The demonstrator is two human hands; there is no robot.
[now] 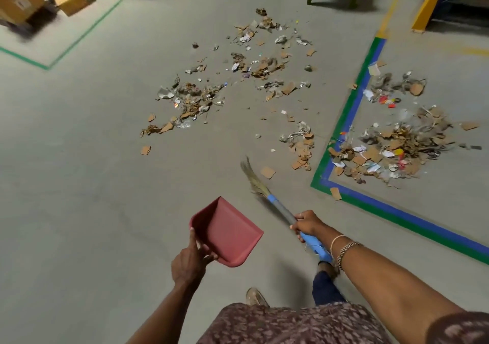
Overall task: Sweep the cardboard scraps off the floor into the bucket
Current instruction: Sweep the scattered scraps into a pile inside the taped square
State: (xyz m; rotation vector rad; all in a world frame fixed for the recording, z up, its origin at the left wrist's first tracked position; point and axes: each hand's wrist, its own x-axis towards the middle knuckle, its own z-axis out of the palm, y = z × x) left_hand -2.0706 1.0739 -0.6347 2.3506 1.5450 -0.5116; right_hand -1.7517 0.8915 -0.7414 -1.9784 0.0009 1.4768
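As I judge it, the job is barely begun. The cardboard scraps (264, 66) lie spread over the floor (79, 171), mixed with crumpled paper and bits of plastic film. There is a loose scatter across the middle, a thinner trail running toward me, and a denser heap (391, 153) inside the corner of the green-and-blue tape line (344, 121) on my right. The red dustpan (227, 231) is empty. I see no bucket anywhere, so I cannot say how far each load must be carried. Gathering, scooping and tipping are all left to do.

My left hand (189, 261) grips the dustpan by one edge, thumb up along its side and fingers curled beneath, and holds it clear of the floor. My right hand (307, 223) is wrapped round the grey shaft of the broom (264, 193), just above its blue end grip. The bristles point forward and a little left, low and blurred.

Every scrap lies ahead of my hands, and none touches broom or pan. The nearest is a single cardboard piece (267, 172) just beside the bristle tips, on their right. The trail by the tape corner is a little farther on, and the main scatter is well apart beyond it. The heap lies forward and to the right of my right hand, across the tape.
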